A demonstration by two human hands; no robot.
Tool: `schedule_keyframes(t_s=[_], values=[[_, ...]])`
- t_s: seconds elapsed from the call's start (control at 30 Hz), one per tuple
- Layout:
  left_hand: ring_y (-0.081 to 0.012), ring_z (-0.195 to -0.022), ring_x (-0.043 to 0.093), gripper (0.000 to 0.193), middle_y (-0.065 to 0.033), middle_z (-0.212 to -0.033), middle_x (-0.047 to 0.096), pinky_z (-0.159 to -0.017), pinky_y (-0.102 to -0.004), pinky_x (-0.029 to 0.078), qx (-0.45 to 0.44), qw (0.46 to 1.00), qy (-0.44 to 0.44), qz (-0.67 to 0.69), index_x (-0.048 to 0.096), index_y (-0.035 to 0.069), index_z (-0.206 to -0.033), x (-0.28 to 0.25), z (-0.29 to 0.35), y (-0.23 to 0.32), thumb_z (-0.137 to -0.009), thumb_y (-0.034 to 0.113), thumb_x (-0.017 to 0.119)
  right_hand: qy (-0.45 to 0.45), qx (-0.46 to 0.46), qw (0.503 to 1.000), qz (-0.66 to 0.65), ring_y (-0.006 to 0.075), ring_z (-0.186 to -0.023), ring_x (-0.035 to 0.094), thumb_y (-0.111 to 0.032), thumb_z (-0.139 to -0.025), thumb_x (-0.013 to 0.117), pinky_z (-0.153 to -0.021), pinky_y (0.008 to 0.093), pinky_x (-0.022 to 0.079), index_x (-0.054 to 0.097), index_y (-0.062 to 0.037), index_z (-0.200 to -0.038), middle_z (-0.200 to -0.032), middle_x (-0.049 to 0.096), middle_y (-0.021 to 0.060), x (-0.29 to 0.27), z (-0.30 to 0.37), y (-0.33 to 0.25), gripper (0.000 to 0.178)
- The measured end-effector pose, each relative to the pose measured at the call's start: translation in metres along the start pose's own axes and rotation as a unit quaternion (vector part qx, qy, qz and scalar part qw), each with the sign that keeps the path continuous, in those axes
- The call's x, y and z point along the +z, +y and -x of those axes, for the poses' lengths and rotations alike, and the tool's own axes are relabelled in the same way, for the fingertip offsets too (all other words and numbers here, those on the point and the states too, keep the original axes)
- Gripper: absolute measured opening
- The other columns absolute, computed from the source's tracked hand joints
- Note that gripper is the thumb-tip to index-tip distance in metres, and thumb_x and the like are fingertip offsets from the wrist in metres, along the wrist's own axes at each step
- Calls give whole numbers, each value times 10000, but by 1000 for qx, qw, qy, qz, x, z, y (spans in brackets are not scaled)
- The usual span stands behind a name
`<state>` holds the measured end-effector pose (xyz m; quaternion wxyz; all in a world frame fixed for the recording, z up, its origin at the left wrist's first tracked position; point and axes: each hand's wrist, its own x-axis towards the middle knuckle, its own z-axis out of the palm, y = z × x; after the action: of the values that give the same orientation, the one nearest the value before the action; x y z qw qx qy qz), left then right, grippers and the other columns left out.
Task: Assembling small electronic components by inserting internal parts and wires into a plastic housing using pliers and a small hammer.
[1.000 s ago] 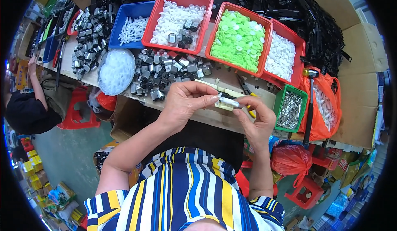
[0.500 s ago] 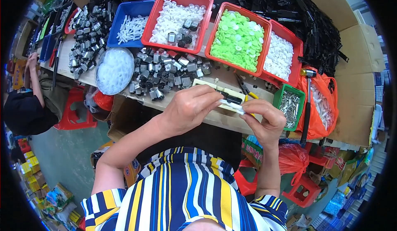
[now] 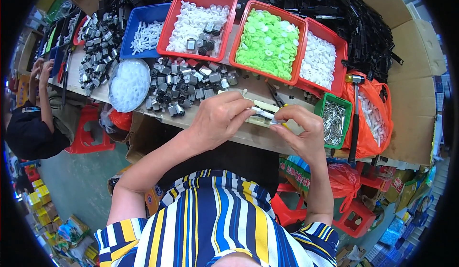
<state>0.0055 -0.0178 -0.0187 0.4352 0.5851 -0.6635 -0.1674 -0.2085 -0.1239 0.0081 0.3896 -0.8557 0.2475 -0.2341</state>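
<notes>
My left hand (image 3: 217, 119) is closed, thumb and forefinger pinching the left end of a small white plastic rod (image 3: 263, 113). At the rod's other end, my right hand (image 3: 303, 128) pinches a small whitish piece (image 3: 275, 121) that touches the rod. My other right fingers curl loosely. Both hands are just above a cream-coloured block-like holder (image 3: 266, 105) at the table's near edge, which they partly cover. What lies inside the holder is mostly hidden. Yellow-handled pliers (image 3: 277, 96) lie right behind it.
Behind my hands stand a blue bin of white rods (image 3: 125, 32), red bins of white parts (image 3: 165, 37) and green discs (image 3: 234, 52). Small grey-black parts (image 3: 191, 83) are heaped left of centre. A green box of metal pins (image 3: 347, 123) and a hammer (image 3: 354, 119) are at right. Another person works at far left.
My hands have shifted slightly, and more of the white rod shows between my fingertips. The black part seen in the holder before is now mostly covered.
</notes>
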Motion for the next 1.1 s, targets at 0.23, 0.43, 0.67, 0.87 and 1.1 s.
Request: schedule_keyframes(t_s=[0.23, 0.43, 0.67, 0.87, 1.1], values=[[-280, -741, 620, 247, -118, -836, 625, -639, -374, 498, 9, 999, 12, -43, 706, 3, -1041, -9, 2, -10, -808, 51, 775, -32, 8, 996, 80, 264, -840, 697, -53, -754, 823, -761, 355, 539, 693, 13, -875, -897, 712, 111, -4, -4, 2, 190], [-278, -748, 609, 228, -105, -827, 618, -647, -379, 494, 30, 998, 20, -47, 709, 8, -1015, -5, 6, -15, -800, 44, 776, -41, -4, 994, 101, 275, -844, 689, -50, -745, 823, -754, 365, 530, 683, 7, -876, -891, 703, 106, 2, -8, 0, 200], [-266, -732, 603, 200, -88, -807, 601, -628, -377, 492, 51, 996, 25, -65, 713, 13, -977, -3, 7, -15, -788, 35, 776, -32, -31, 994, 95, 291, -890, 641, -41, -733, 814, -774, 385, 496, 672, -8, -885, -926, 674, 104, 13, -8, 5, 211], [-258, -734, 601, 201, -79, -817, 603, -616, -372, 493, 67, 994, 15, -89, 716, 22, -967, 3, 2, -13, -777, 38, 780, -10, -32, 997, 65, 303, -939, 605, -29, -734, 804, -804, 394, 476, 676, -15, -906, -994, 632, 113, 20, -2, 13, 214], [-242, -746, 589, 218, -62, -808, 590, -603, -358, 491, 97, 986, -10, -136, 719, 48, -931, 11, -1, -15, -720, 23, 767, 55, -1, 998, 37, 297, -962, 595, -18, -745, 798, -843, 395, 478, 700, -27, -892, -1003, 625, 117, 30, 8, 22, 177]])
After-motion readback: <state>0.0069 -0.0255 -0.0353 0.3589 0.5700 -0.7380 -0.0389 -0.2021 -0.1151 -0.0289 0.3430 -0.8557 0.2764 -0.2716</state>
